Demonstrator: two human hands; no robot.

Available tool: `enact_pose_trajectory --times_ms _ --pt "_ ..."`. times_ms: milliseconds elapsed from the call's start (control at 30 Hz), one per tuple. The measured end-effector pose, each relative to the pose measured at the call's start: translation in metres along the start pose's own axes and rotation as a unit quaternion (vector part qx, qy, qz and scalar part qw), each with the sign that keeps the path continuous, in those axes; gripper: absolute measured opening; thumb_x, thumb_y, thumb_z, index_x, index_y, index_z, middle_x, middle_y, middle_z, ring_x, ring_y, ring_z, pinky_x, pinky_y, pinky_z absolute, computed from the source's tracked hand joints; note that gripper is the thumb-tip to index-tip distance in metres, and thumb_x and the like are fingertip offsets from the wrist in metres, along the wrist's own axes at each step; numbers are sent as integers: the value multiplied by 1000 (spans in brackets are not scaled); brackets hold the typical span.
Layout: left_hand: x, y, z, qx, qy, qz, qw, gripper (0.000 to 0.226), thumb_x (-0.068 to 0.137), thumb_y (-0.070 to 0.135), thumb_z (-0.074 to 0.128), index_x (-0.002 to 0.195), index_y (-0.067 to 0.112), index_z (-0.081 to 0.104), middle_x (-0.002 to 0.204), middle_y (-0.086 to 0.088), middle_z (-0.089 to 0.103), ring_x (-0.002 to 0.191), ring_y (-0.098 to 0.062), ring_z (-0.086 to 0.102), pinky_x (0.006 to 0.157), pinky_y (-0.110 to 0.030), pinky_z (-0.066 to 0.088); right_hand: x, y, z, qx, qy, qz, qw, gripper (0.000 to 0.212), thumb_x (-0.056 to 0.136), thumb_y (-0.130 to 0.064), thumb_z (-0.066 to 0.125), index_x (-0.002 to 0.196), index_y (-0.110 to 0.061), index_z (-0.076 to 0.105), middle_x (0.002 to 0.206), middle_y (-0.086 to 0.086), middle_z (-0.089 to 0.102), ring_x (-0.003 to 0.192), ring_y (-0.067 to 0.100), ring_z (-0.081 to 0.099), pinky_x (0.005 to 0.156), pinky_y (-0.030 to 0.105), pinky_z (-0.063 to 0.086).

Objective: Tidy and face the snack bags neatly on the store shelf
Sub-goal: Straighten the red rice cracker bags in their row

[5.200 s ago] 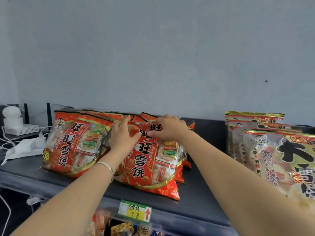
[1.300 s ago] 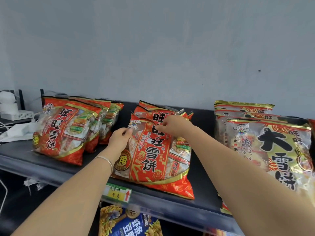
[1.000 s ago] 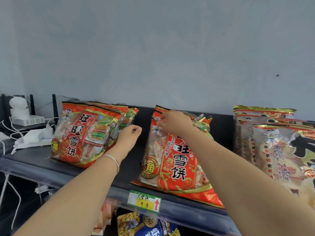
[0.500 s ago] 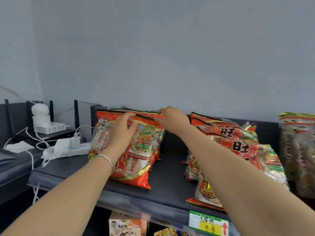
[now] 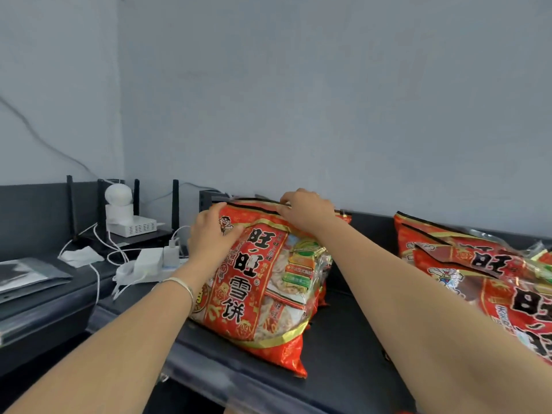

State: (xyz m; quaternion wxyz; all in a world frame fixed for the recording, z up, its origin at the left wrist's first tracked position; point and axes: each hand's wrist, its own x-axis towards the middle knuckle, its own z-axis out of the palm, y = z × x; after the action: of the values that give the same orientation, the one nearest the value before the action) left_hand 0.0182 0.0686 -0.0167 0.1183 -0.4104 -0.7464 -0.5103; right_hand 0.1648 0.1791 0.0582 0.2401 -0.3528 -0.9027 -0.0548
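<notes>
A stack of red snack bags (image 5: 257, 291) leans back on the dark shelf (image 5: 343, 363), front label facing me. My left hand (image 5: 210, 237) presses on the upper left corner of the front bag. At the bag's top seam, my right hand (image 5: 307, 212) pinches the upper edge. Whether more bags stand behind the front one is mostly hidden. A second group of red snack bags (image 5: 484, 273) lies tilted at the right edge of the shelf.
Left of the bags sit a white power strip with plugs and cables (image 5: 149, 262), a white router with black antennas (image 5: 131, 225) and a white round camera (image 5: 118, 195). A grey wall rises right behind the shelf.
Both hands left the middle group of bags and moved to the left stack, where they now hold the front bag's top. My view has swung left and closer.
</notes>
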Motion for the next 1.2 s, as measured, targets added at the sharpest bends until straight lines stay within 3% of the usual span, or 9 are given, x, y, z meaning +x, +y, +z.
enact_pose_trajectory --times_ms 100,200,333,400,533,667,800,1100,1200 --pt "9 -10 3 -23 1 -36 999 79 79 46 68 144 28 27 142 -10 34 132 -29 35 105 -50 34 11 -2 3 19 -6 6 1000 47 96 -56 38 128 -25 55 129 5 56 115 29 53 99 50 42" --pt "20 -23 6 -122 -56 -90 987 92 75 50 70 147 29 18 146 -9 29 133 -30 34 107 -54 33 21 -4 8 41 -29 22 998 52 97 -58 30 126 -23 56 126 4 59 114 28 55 100 50 39" --pt "33 -34 6 -236 -101 -116 960 92 74 51 70 147 26 20 143 -5 42 128 -28 45 104 -52 38 38 -5 13 39 -34 77 996 46 99 -49 33 127 -18 54 128 6 59 117 29 54 102 49 36" --pt "41 -37 4 -253 -141 -129 948 86 72 52 71 142 26 29 134 -3 52 118 -28 53 101 -52 42 46 -6 16 34 -49 90 994 41 96 -45 41 124 -16 53 128 7 58 116 30 54 103 51 38" --pt "53 -43 4 -305 -241 -172 905 61 73 45 72 122 21 47 111 -6 65 97 -28 65 90 -48 50 60 -11 28 32 -47 110 992 13 90 -31 53 92 -18 53 105 6 65 95 29 59 94 49 46" --pt "60 -53 10 -365 -288 -196 864 49 71 41 72 111 19 56 94 -11 73 82 -30 69 74 -39 52 64 -14 36 24 -39 111 993 2 91 -18 49 91 -21 49 98 2 60 95 26 55 98 49 38" --pt "63 -56 21 -384 -336 -216 832 37 80 40 68 108 18 59 88 -10 74 75 -29 70 72 -38 52 60 -12 33 10 -18 113 993 5 93 -18 47 90 -21 49 87 -1 56 86 23 51 98 49 33" --pt "56 -43 32 -371 -330 -226 838 34 91 38 57 114 13 59 99 -14 71 86 -32 67 83 -43 52 54 6 22 1 -11 129 992 10 94 -15 48 97 -24 50 94 0 55 88 24 52 97 47 38" --pt "53 -41 28 -374 -325 -235 836 39 90 39 58 118 12 57 99 -13 71 85 -31 68 81 -43 53 56 8 24 25 -24 118 992 7 94 -18 50 97 -24 48 98 2 55 90 25 52 96 49 43"
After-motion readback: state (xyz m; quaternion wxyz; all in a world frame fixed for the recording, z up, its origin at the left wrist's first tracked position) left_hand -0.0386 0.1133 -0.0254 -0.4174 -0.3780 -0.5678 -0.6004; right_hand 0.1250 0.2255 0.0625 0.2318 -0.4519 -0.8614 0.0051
